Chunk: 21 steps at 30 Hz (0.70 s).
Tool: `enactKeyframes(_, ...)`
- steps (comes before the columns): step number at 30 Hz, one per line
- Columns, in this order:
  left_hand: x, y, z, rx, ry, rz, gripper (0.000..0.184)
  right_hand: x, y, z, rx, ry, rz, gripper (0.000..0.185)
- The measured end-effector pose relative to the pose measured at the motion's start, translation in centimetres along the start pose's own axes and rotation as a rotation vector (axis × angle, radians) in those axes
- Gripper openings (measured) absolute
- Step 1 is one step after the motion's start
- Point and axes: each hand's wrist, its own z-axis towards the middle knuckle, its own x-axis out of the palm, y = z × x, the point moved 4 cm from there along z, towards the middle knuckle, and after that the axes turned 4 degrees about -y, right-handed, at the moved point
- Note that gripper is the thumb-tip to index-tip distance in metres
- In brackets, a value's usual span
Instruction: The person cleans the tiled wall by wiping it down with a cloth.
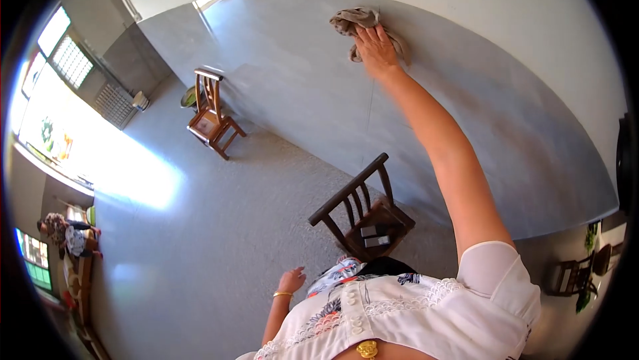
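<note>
High on the grey-painted lower part of the wall (pixel 286 80), my right hand (pixel 378 50) presses a crumpled brown-grey rag (pixel 356 20) flat against the surface. Its fingers lie over the cloth, which bunches out above and to both sides of them. My right arm is stretched out long. Low beside my body hangs my left hand (pixel 291 281), a gold bangle at its wrist. Its fingers are loosely bent and a little apart, with nothing visible in them, and it touches nothing.
A dark wooden chair (pixel 349 190) with small boxes on its seat stands close before me by the wall. Farther along is a brown wooden chair (pixel 212 117), near a basin (pixel 190 98). A person (pixel 63 233) sits at far left, past the bright doorway (pixel 66 140).
</note>
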Motion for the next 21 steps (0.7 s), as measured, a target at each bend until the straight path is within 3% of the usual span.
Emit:
enactKeyframes(1, 0.3, -0.2, -0.1, 0.004, -0.005, -0.036, 0.036, 0.1, -0.2, -0.1, -0.018, -0.094, 0.005, 0.035)
enactKeyframes(4, 0.6, -1.9, 0.3, 0.01, -0.013, -0.019, 0.036, 0.6, -1.8, -1.5, -0.083, 0.013, 0.044, 0.032)
enactKeyframes(8, 1.5, -4.8, 0.4, 0.038, -0.019, 0.004, 0.036, -0.7, -6.3, -6.6, -0.133, -0.047, -0.014, 0.03)
enactKeyframes(14, 4.7, -9.7, 0.3, 0.064, -0.052, 0.06, 0.035, -5.6, -15.9, -17.7, 0.036, -0.194, 0.039, 0.028)
enactKeyframes(21, 12.2, -17.7, 1.5, 0.145, 0.073, 0.123, 0.037, -12.0, -29.9, -36.4, 0.298, -0.309, -0.184, 0.026)
